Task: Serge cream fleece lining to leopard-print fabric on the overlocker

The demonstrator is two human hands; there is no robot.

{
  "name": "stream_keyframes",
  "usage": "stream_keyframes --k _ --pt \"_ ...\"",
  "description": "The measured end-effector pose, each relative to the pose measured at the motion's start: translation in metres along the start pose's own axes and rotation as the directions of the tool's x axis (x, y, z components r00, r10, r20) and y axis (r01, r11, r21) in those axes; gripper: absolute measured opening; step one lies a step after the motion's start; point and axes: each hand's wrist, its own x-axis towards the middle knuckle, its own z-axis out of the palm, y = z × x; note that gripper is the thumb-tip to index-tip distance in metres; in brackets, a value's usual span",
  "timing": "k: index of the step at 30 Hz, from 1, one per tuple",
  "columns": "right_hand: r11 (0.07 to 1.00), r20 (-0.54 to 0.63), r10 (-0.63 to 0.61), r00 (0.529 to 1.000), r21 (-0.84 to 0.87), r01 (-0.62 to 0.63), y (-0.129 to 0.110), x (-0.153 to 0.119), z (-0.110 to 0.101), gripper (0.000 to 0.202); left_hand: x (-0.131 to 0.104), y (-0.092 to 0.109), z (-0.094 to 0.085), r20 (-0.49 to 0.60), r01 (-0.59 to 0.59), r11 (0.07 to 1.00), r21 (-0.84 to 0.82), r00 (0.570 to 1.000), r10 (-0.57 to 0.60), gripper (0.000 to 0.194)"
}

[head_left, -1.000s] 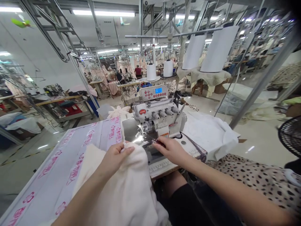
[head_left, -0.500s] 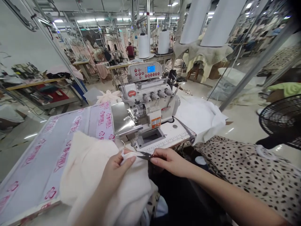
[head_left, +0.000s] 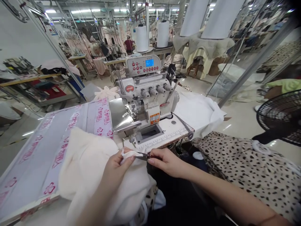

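Observation:
My left hand (head_left: 118,166) pinches an edge of the cream fleecy fabric (head_left: 88,163) between thumb and fingers. That fabric drapes over the table's left part and down toward my lap. In my right hand (head_left: 166,161) is a pair of dark thread snips (head_left: 142,156), closed around by thumb and fingers. The snips' blades point left and reach the pinched fabric edge beside my left thumb. Whether the blades touch the cloth I cannot tell. Just beyond both hands stands a white overlock sewing machine (head_left: 147,97) with a lit blue display.
Plastic film with pink print covers the tabletop (head_left: 80,119) on the left. White fabric (head_left: 197,110) lies right of the machine, spotted fabric (head_left: 246,160) at my right. A black fan (head_left: 279,117) stands far right. Thread cones (head_left: 142,39) rise behind the machine.
The view has tilted slightly, so the machine and background sit a little higher and further left. Both hands keep their hold on the fabric and the snips, nearly in place.

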Motion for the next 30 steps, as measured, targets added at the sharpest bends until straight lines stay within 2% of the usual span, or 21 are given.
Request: stream_keyframes --k 7,11,14,18,23,30 --pt "0.997 0.033 -0.038 0.999 0.069 0.035 0.001 -0.005 0.000 0.032 -0.011 -0.001 0.001 0.049 0.004 0.999 -0.041 0.999 -0.002 0.026" --pt "0.997 0.062 0.016 0.998 0.074 -0.021 0.008 -0.015 0.006 0.035 -0.020 -0.005 0.004 0.081 0.067 0.995 -0.067 0.995 -0.062 0.026" --pt "0.995 0.100 0.037 0.994 0.087 -0.045 0.013 -0.024 0.013 0.033 -0.031 -0.010 0.010 0.061 0.100 0.990 -0.095 0.994 -0.095 0.026" --pt "0.997 0.130 0.070 0.989 0.006 -0.071 0.016 -0.034 0.026 0.030 -0.049 -0.026 0.022 0.029 0.135 0.984 -0.118 0.991 -0.133 0.026" --pt "0.972 0.141 0.199 0.970 -0.152 -0.177 0.017 -0.045 0.042 0.029 -0.066 -0.051 0.034 0.049 0.270 0.944 -0.190 0.963 -0.265 0.029" --pt "0.970 0.182 0.235 0.955 -0.105 -0.219 0.022 -0.053 0.053 0.033 -0.072 -0.056 0.038 0.065 0.210 0.960 -0.185 0.977 -0.201 0.022"
